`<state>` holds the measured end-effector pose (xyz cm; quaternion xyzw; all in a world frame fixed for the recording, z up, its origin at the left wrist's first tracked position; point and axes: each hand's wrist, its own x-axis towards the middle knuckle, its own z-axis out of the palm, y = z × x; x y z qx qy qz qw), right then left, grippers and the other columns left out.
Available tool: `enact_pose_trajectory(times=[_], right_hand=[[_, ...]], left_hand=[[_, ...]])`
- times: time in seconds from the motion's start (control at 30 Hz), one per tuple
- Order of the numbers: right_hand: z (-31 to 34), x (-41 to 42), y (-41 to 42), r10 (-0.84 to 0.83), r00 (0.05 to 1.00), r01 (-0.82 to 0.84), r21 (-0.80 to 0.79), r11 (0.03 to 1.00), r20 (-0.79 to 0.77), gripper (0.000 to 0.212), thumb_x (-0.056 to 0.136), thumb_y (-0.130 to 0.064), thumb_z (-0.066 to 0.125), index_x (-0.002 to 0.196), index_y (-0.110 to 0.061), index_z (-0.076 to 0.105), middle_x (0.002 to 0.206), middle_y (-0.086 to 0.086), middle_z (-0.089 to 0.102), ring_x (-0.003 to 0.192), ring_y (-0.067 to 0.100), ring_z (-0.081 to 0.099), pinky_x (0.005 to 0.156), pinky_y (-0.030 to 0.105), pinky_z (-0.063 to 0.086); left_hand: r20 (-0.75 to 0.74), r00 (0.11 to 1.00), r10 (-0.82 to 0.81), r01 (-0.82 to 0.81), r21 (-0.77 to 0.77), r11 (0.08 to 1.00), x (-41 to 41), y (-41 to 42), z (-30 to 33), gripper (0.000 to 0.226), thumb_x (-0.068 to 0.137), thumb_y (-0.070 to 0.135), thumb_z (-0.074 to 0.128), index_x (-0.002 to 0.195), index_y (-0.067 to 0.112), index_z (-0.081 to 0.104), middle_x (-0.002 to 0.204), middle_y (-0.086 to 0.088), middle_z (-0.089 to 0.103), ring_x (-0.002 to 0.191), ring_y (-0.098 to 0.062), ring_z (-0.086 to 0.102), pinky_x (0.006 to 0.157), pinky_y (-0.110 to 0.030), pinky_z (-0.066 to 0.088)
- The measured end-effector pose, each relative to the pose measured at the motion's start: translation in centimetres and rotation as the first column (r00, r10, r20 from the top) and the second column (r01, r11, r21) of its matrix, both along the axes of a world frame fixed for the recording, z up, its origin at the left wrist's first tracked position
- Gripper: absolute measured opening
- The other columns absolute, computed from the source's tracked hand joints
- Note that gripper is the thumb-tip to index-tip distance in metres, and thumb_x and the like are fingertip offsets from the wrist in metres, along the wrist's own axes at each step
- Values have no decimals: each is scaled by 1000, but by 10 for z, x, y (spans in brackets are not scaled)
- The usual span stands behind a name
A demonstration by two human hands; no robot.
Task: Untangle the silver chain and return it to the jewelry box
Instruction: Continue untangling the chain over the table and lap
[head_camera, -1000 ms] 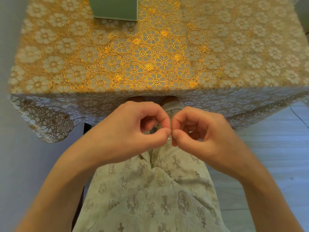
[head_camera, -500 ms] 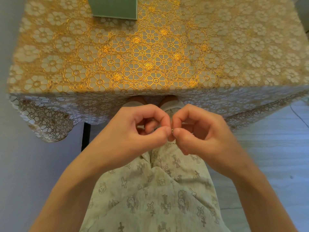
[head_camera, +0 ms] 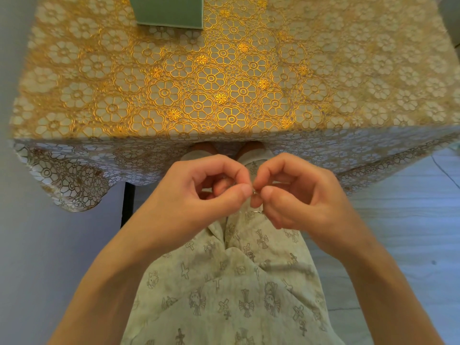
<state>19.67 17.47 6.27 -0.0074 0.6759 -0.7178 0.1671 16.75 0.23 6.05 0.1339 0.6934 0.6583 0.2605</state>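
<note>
The silver chain sits pinched between both thumbs and forefingers, above the person's lap and just short of the table edge. The left hand and right hand each grasp it, fingertips nearly touching. A hard tug could tighten the knot; a slip could drop it onto the patterned trousers, well apart from the green jewelry box.

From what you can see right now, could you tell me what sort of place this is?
Probably a room in a home: a table under a gold floral lace tablecloth, a green box at its far edge, pale floorboards, and a seated person in printed trousers working a silver chain.
</note>
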Motion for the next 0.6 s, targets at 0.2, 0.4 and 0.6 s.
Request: enact_pose_trajectory(times=[0.2, 0.4, 0.6], right_hand=[[1, -2, -1, 2, 998, 4, 100, 995, -59, 6, 77, -11, 57, 72, -14, 59, 61, 0, 61, 48, 2, 52, 47, 14, 39], [0, -1, 0, 40, 997, -30, 170, 985, -58, 5, 77, -13, 60, 72, -14, 59, 63, -2, 60, 53, 4, 49, 49, 15, 40], [-1, -2, 0, 52, 997, -43, 148, 988, -59, 8, 77, -11, 57, 71, -16, 58, 62, -3, 57, 51, 2, 47, 49, 14, 38]], left_hand=[[-52, 999, 2, -5, -58, 998, -2, -2, -2, 18, 69, 37, 63, 74, 20, 67, 60, 9, 38, 53, -2, 38, 52, -9, 34], [-173, 984, -48, 16, -180, 983, -5, -4, 0, 18, 70, 42, 61, 75, 26, 66, 61, 12, 41, 55, -3, 37, 54, -11, 32], [-215, 973, -85, 37, -218, 975, -7, -4, 2, 18, 71, 43, 60, 75, 26, 66, 63, 9, 40, 55, -3, 36, 53, -10, 31]])
